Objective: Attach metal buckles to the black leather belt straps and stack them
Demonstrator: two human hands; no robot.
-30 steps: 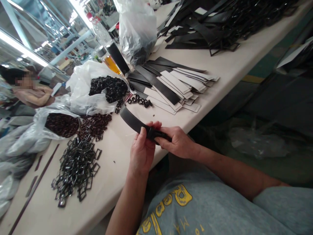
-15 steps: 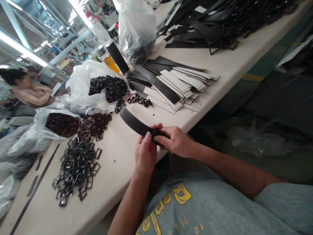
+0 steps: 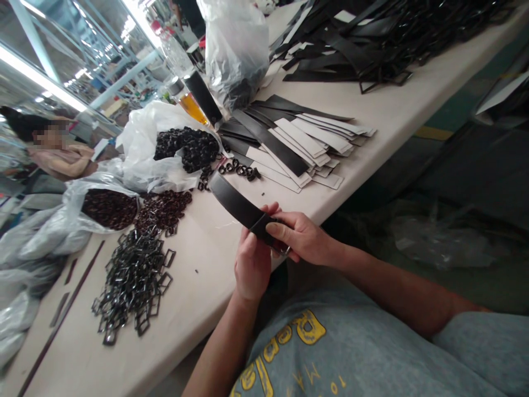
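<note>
A black belt strap point(image 3: 235, 201) is held between my two hands near the table's front edge, its free end curving up and to the left. Its near end has a metal buckle point(image 3: 284, 251), partly covered by fingers. My right hand point(image 3: 306, 237) grips that buckle end, thumb pressed on top of the strap. Against the strap's underside and near edge, my left hand point(image 3: 253, 264) is closed, its fingertips partly hidden. A dark band, which looks like a belt loop, crosses the strap point(image 3: 259, 223) between the hands.
Loose rectangular buckles point(image 3: 132, 281) lie heaped at left, beside brown loops point(image 3: 165, 209) spilling from a plastic bag. Black loops point(image 3: 188, 148) fill another bag. Straps point(image 3: 289, 149) lie stacked beyond my hands, with more buckled straps point(image 3: 372, 44) behind. A person point(image 3: 61, 146) sits at far left.
My left thumb has slid down off the top of the strap, uncovering the band across it. The strap has turned slightly, and more of the buckle shows.
</note>
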